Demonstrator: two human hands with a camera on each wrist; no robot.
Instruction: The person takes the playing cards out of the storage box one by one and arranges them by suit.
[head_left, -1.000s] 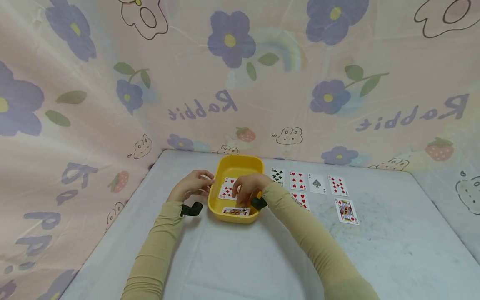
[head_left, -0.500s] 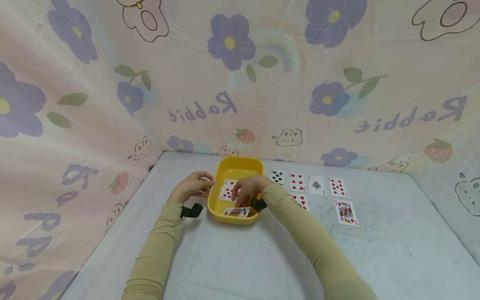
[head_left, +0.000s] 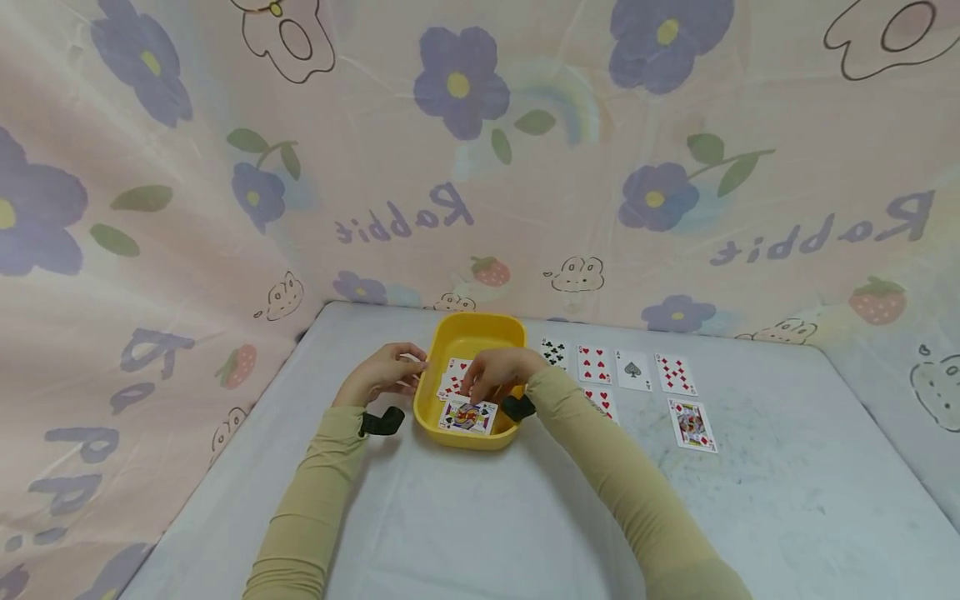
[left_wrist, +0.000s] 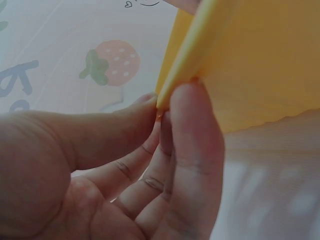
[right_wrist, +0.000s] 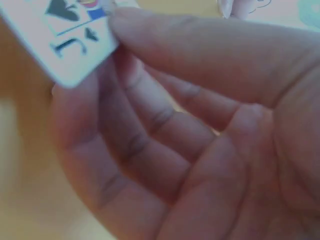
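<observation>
A yellow plastic tray (head_left: 480, 343) lies in the middle of the table. At its left side my left hand (head_left: 382, 373) pinches the tray's rim between thumb and fingers, plain in the left wrist view. My right hand (head_left: 501, 371) reaches into the tray and pinches a jack of spades playing card (right_wrist: 70, 42) by one corner, thumb on its face. In the head view this card (head_left: 468, 418) shows face up over the near end of the tray. Behind it, red-suited cards (head_left: 452, 379) lie in the tray, partly covered by my right hand.
Right of the tray, face-up cards lie in rows: a black club card (head_left: 553, 350), a six of hearts (head_left: 595, 364), an ace of spades (head_left: 633, 369), a diamonds card (head_left: 677, 373). Nearer are another hearts card (head_left: 600, 402) and a red-suited face card (head_left: 692, 425). A patterned curtain (head_left: 487, 167) stands behind.
The jack of spades has come up from the near end of the tray, now in my right fingers and tilted toward the camera. My left hand keeps its place on the rim.
</observation>
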